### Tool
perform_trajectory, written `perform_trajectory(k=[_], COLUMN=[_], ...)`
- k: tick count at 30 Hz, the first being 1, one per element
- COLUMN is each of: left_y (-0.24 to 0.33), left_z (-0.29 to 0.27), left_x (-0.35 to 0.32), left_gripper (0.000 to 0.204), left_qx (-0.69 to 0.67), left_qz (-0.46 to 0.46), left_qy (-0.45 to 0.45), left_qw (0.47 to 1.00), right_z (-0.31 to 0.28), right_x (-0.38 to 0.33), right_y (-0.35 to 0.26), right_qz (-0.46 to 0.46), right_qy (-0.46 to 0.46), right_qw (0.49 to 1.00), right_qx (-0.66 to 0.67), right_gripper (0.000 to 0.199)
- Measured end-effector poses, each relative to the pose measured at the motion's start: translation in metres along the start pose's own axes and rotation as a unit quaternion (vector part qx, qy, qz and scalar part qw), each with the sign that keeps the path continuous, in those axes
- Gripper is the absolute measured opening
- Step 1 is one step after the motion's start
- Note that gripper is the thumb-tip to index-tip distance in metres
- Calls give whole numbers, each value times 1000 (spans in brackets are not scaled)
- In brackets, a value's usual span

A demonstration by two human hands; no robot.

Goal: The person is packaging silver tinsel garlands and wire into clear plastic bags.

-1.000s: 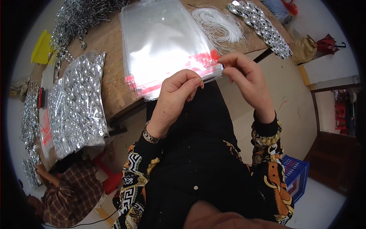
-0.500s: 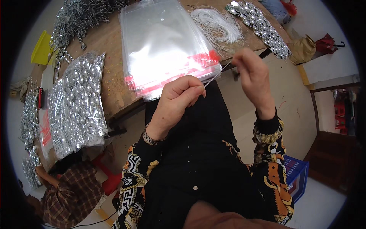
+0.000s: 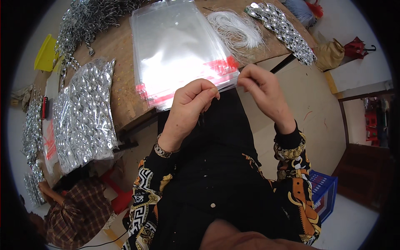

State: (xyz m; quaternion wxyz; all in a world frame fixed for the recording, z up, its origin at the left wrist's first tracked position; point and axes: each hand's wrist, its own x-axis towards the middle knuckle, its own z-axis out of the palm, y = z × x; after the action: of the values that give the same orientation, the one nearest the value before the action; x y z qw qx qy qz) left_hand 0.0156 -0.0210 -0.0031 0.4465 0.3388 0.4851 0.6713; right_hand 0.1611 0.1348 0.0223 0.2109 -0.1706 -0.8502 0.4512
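Over the near edge of a wooden table, my left hand [image 3: 188, 109] is closed in a pinch. Its fingertips hold a thin white string, which showed plainly a moment ago and is barely visible now. My right hand [image 3: 264, 93] is slightly further right, thumb and fingers curled together; what sits between them is too small to make out. Just beyond both hands lies a stack of clear plastic bags [image 3: 173, 46] with red-marked ends. A loose bundle of white string [image 3: 239, 31] rests to its right, beside a strip of silver twisted ornaments [image 3: 285, 33].
Bagged silver ornaments [image 3: 85, 112] lie at the left on the table [image 3: 125, 98], with a heap of silver strands [image 3: 93, 18] behind. A yellow container [image 3: 46, 53] stands far left. Another person in a checked shirt [image 3: 77, 212] is at lower left. A blue crate [image 3: 323, 189] stands right.
My right hand has come left and slightly down, closer to my left hand. The string stretched between them no longer shows clearly. My left hand has shifted slightly left.
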Motion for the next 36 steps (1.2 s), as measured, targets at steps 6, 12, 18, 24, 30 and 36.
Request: perform_trajectory(k=[6,12,18,24,30,36], left_y=[-1,-1,-4,-4,-4,-8], left_z=[-2,-3,2,5,0,-3], left_x=[2,2,3,3,1,1], left_gripper=[10,10,14,11,12,12], left_qx=[23,37,36,19,-3,-92], left_qz=[4,-1,4,10,-20,1], left_qy=[6,5,-1,-5,13,-18], left_qw=[1000,999,999,1000,1000,996], right_z=[-2,-7,8,24,8,-1], right_x=[-1,-4,-7,-3,-1,-1], right_y=[-9,-16,-21,-6,-5,0], right_qz=[-5,-24,-17,97,30,-114], right_qy=[-71,11,16,-93,-49,74], right_qw=[996,999,999,954,992,990], right_qx=[-48,-41,26,270,116,-48], right_gripper=[8,22,27,8,10,6])
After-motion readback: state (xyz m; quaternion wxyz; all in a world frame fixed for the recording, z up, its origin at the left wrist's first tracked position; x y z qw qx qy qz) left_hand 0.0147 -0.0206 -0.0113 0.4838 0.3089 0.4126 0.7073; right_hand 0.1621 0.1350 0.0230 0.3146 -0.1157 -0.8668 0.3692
